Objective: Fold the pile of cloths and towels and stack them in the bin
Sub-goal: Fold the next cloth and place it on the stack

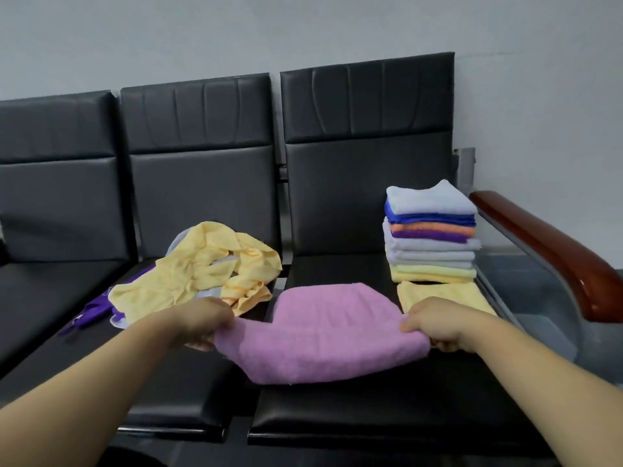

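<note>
A pink towel (323,332) lies doubled over on the right-hand black seat (387,409). My left hand (202,321) grips its left end and my right hand (438,323) grips its right end. A loose pile of unfolded cloths (199,267), mostly yellow with some purple and white, sits on the middle seat to the left. A tall stack of folded towels (431,234) in white, blue, orange, purple and yellow stands at the back right of the same seat. A folded yellow cloth (438,294) lies in front of the stack, just beyond my right hand.
The seats form a row of black padded chairs (202,129) against a grey wall. A brown wooden armrest (546,251) on a metal frame runs along the right side. A purple cloth (91,311) trails off the pile toward the left seat. No bin is visible.
</note>
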